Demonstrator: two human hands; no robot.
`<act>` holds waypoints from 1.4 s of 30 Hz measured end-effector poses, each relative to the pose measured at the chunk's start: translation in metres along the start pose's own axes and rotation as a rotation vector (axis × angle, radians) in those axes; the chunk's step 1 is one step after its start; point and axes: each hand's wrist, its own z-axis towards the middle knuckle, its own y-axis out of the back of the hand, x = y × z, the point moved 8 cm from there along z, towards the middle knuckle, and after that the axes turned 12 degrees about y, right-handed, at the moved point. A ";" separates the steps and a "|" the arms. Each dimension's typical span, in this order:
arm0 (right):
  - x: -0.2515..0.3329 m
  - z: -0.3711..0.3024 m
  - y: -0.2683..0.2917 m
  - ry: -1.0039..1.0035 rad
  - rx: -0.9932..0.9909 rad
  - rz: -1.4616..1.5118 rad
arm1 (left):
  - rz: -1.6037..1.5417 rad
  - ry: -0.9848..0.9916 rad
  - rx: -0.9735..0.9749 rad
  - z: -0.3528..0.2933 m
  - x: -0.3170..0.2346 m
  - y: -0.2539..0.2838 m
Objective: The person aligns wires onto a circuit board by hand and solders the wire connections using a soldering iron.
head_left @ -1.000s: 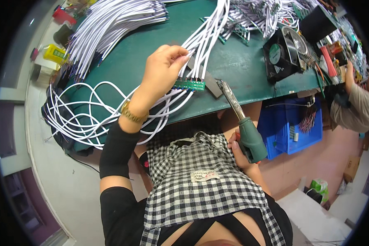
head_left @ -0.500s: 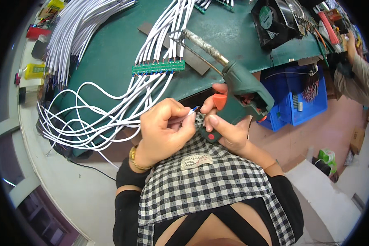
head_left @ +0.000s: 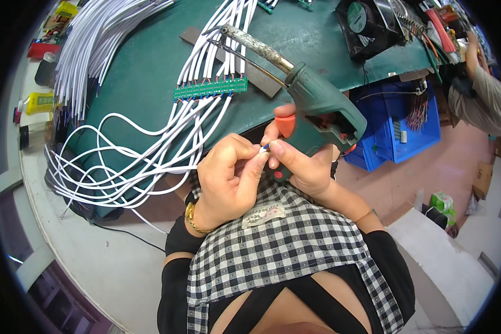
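Observation:
My left hand (head_left: 228, 175) is closed, pinching the end of a white cable (head_left: 262, 150) between thumb and forefinger. A bit of blue wire shows at its tip. Wrapped in my right hand (head_left: 306, 170) is a dark green soldering gun (head_left: 323, 106) with an orange trigger; its metal barrel points up and left, above the table. My right thumb and a finger also meet at the blue wire tip, partly hiding it. Beyond my hands lies a green circuit board strip (head_left: 210, 88), with white cables (head_left: 195, 125) joined along both long edges.
A grey metal bar (head_left: 264, 83) lies under the cables on the green table (head_left: 145, 67). A large bundle of white cables (head_left: 94, 44) is at the far left. Blue bins (head_left: 409, 142) and a black fan (head_left: 367, 28) stand to the right; another person's arm (head_left: 473, 61) shows at far right.
My right thumb and finger have come in against the wire tip, which stood free of them before. The soldering gun has shifted slightly left, and the whole view has moved a little.

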 end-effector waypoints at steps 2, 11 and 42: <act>-0.003 0.000 0.000 -0.030 -0.029 0.067 | -0.058 0.011 -0.022 -0.004 0.004 -0.002; 0.002 -0.006 0.008 0.192 -0.090 0.034 | -0.245 -0.001 -0.134 -0.009 0.010 -0.010; 0.003 -0.072 0.051 -0.104 0.318 -0.652 | 0.756 0.022 -0.356 0.045 0.029 0.011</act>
